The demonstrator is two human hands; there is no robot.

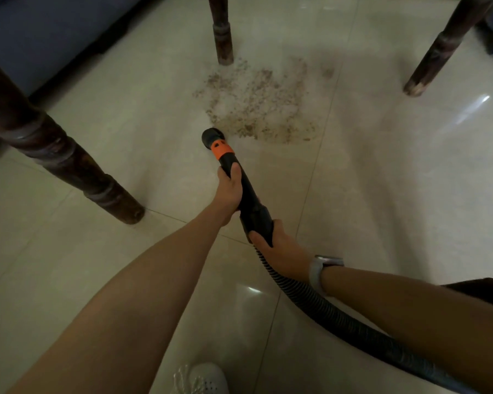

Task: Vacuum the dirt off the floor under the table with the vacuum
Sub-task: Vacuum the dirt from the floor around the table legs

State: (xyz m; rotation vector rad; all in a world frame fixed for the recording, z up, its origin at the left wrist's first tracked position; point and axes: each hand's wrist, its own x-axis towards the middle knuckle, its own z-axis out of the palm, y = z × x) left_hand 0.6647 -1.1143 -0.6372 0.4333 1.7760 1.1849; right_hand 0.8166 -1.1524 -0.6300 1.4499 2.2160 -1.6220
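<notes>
Head view: we gripped the stiff, light-looking vacuum wand [241, 180] with left hand [229, 189] far, right hand [279, 251] near.

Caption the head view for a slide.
Both hands, left hand and right hand, steer the vacuum nozzle toward dirt between table legs.

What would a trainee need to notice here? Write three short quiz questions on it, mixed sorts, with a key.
1. True or false: the nozzle sits at the near edge of the dirt patch.
2. Which hand grips the wand closer to the orange collar? A left, B right.
3. Fill in: the right hand holds where the wand meets the ribbed ____.

Key: 1 true; 2 A, the left hand; 3 hose.
</notes>
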